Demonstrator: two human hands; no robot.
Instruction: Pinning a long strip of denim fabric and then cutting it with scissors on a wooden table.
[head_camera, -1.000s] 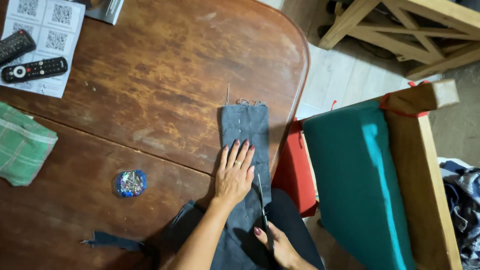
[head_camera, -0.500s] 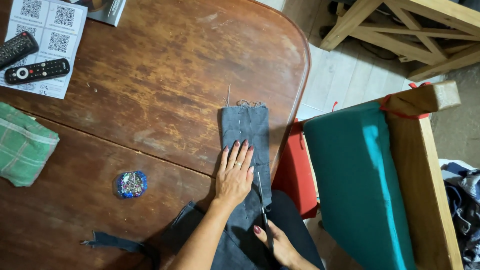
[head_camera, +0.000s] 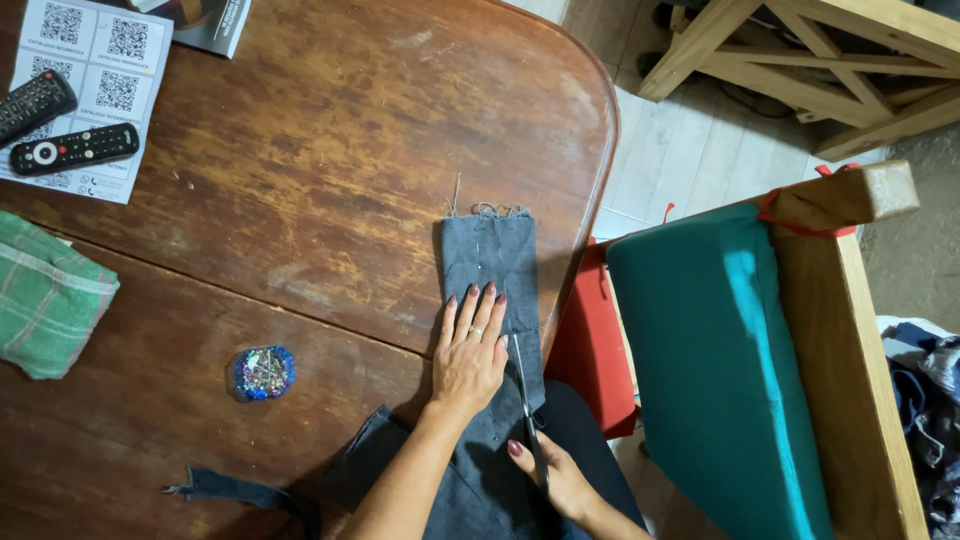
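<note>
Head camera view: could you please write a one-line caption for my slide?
Left hand flat on grey denim strip on wooden table; right hand holds scissors at its edge.

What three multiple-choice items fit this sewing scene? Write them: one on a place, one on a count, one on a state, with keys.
1. Where is the pin cushion?
A. Left of the left hand
B. On the teal cushion
C. On the floor

2. How many remote controls lie on the table?
A. One
B. Two
C. Four

3. How does the left hand lie?
A. Clenched
B. Flat on the grey denim strip
C. Raised

Key: 1 A, it sits on the wood left of the hand. 2 B, two black remotes rest on the paper sheet. 3 B, fingers spread on cloth while the right hand holds scissors.
</note>
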